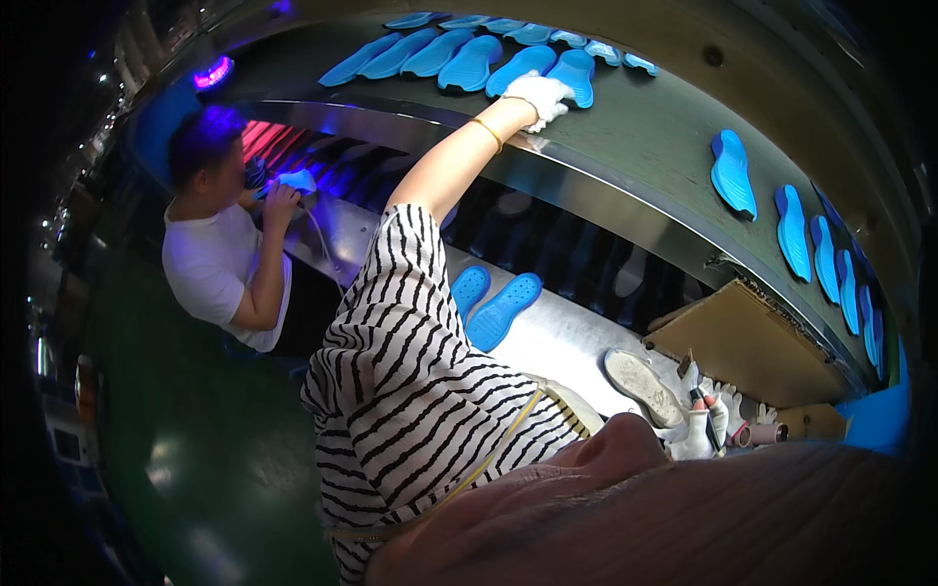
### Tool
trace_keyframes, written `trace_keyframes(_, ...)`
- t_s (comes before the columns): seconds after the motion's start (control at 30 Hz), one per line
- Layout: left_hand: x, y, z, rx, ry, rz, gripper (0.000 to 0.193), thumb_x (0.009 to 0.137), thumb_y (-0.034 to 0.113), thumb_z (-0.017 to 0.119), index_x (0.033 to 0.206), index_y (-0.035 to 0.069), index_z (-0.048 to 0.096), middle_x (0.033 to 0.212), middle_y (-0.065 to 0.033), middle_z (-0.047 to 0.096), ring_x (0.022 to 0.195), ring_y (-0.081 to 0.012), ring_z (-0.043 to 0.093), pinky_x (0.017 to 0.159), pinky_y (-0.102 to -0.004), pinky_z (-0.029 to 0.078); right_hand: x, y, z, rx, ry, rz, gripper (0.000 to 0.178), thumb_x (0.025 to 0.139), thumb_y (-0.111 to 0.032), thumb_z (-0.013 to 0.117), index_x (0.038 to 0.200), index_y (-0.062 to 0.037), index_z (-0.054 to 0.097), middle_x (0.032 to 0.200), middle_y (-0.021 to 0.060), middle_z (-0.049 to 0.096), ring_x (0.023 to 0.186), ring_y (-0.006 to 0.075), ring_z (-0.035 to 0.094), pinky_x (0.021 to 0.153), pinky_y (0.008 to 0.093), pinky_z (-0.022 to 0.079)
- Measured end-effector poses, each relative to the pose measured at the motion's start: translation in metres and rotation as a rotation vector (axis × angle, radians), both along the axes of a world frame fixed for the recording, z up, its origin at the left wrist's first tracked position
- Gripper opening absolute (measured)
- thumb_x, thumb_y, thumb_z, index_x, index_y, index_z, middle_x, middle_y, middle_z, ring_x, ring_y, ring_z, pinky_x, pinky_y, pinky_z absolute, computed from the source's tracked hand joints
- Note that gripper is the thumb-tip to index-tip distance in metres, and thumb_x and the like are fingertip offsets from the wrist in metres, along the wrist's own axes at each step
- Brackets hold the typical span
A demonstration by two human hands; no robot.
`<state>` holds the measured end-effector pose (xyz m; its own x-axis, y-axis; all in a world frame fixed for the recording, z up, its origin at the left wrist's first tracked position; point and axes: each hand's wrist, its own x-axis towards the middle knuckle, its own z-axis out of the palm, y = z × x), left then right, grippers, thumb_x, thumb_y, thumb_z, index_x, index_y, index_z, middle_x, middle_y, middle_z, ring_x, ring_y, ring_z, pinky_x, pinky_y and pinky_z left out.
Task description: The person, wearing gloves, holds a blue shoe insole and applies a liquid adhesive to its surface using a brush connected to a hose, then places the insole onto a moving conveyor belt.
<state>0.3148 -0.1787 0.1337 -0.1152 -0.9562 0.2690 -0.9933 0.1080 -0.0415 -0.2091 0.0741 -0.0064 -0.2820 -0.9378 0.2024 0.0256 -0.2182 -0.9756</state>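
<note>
My left hand [537,99], in a white glove, reaches up over the metal edge of a dark green conveyor belt [635,132]. Its fingers are bent around the near end of a blue shoe sole [574,70], and a second blue sole [520,66] lies right beside it. Low on the right, my right hand [705,426], gloved in white with some fingertips bare, is closed on a brush [690,375] with its bristles upward. A greyish-white shoe sole or shoe bottom [645,387] rests beside that hand. Two blue soles [503,311] with small round holes lie on the bright worktop.
Several more blue soles [420,53] line the belt's far left, and others [793,232] its right side. A cardboard sheet [752,342] leans below the belt edge. At left, a co-worker in a white shirt [225,264] holds a blue piece near purple light. Dark racks run under the belt.
</note>
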Motion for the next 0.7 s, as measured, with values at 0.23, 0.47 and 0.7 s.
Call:
trace_keyframes(0.23, -0.048, 0.06, 0.005, -0.818, 0.409, -0.42, 0.016, 0.086, 0.022, 0.064, 0.098, 0.016, 0.073, 0.097, -0.0056, 0.069, 0.089, -0.0256, 0.064, 0.08, -0.0368, 0.051, -0.02, -0.018, 0.0, -0.034, -0.029, 0.264, 0.022, 0.087, 0.005, 0.067, 0.107, -0.0025, 0.061, 0.112, 0.0087, 0.064, 0.098, 0.0153, 0.061, 0.089, 0.0283, 0.048)
trace_keyframes(0.47, -0.107, 0.134, 0.05, -0.922, 1.566, -0.684, 0.023, 0.099, 0.023, 0.06, 0.082, 0.007, 0.059, 0.086, 0.0005, 0.058, 0.081, -0.0093, 0.052, 0.076, -0.0244, 0.045, -0.036, -0.036, -0.002, -0.006, -0.032, 0.361, 0.023, 0.089, 0.003, 0.066, 0.11, -0.0025, 0.059, 0.116, 0.0101, 0.062, 0.093, 0.0142, 0.06, 0.086, 0.0277, 0.048)
trace_keyframes(0.7, -0.108, 0.163, 0.029, -0.056, 2.002, -1.256, 0.047, 0.106, 0.04, 0.04, 0.07, 0.01, 0.046, 0.065, -0.0059, 0.05, 0.059, -0.0172, 0.05, 0.058, -0.0327, 0.046, -0.04, -0.036, 0.0, -0.075, -0.08, 0.347, 0.022, 0.09, 0.003, 0.066, 0.111, -0.0022, 0.058, 0.11, 0.0099, 0.064, 0.1, 0.0174, 0.062, 0.091, 0.0301, 0.049)
